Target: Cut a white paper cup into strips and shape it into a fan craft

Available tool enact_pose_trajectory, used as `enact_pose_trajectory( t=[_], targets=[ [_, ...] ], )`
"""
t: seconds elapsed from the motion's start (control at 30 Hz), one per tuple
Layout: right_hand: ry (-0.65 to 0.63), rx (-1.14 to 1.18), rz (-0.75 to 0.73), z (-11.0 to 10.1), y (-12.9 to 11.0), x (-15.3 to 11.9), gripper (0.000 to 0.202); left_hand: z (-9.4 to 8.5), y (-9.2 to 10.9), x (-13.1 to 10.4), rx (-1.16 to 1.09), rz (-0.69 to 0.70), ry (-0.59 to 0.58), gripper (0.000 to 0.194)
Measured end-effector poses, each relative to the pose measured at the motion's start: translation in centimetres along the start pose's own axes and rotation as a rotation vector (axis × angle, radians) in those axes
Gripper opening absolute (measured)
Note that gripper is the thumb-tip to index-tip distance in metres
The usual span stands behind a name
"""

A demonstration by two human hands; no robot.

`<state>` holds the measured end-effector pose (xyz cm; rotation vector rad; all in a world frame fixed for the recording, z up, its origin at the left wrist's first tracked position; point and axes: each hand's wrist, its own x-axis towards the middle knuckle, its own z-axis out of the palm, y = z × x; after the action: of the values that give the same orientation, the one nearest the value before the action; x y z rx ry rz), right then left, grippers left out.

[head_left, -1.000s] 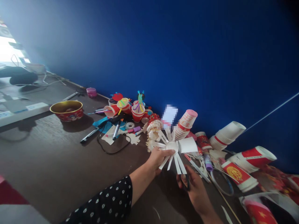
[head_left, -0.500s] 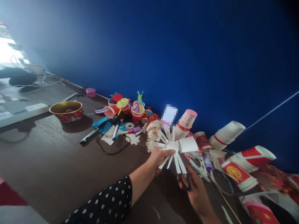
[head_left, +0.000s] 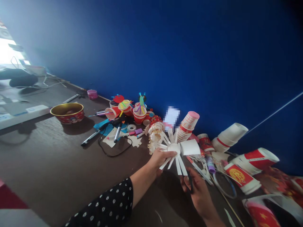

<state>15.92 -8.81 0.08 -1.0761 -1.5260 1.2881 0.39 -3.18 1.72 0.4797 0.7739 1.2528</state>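
My left hand (head_left: 159,161) pinches a white paper cup (head_left: 174,148) whose wall is cut into narrow strips that fan out around its round base. One wide uncut piece of the wall still curves off to the right. Through the handles of a pair of dark scissors (head_left: 190,183) go the fingers of my right hand (head_left: 196,189), just below and right of the cup. The blades point up toward the gap between the strips and the wide piece; their tips are hard to make out.
Behind the cup stands a pink-based stack of paper cups (head_left: 189,123). More cup stacks (head_left: 230,137) lie to the right. Markers (head_left: 117,134), tape (head_left: 131,127) and decorated cups (head_left: 139,113) sit to the left, with a gold-lined red bowl (head_left: 67,113) farther off. A blue wall (head_left: 151,56) rises behind.
The scissors have moved slightly up, with the blades now reaching in beside the wide piece of the cup. The cup has tilted a little in my left hand.
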Motion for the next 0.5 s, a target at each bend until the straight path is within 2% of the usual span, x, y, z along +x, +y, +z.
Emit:
enact_pose_trajectory(
  t=[0.17,0.5],
  targets=[
    [-0.019,0.012,0.003,0.0,-0.2,0.0,0.032,-0.5,0.2,0.6,0.028,-0.006,-0.003,0.026],
    [-0.004,0.052,0.009,0.4,-0.6,0.0,0.038,-0.6,1.1,0.5,0.046,-0.003,-0.023,0.018]
  ],
)
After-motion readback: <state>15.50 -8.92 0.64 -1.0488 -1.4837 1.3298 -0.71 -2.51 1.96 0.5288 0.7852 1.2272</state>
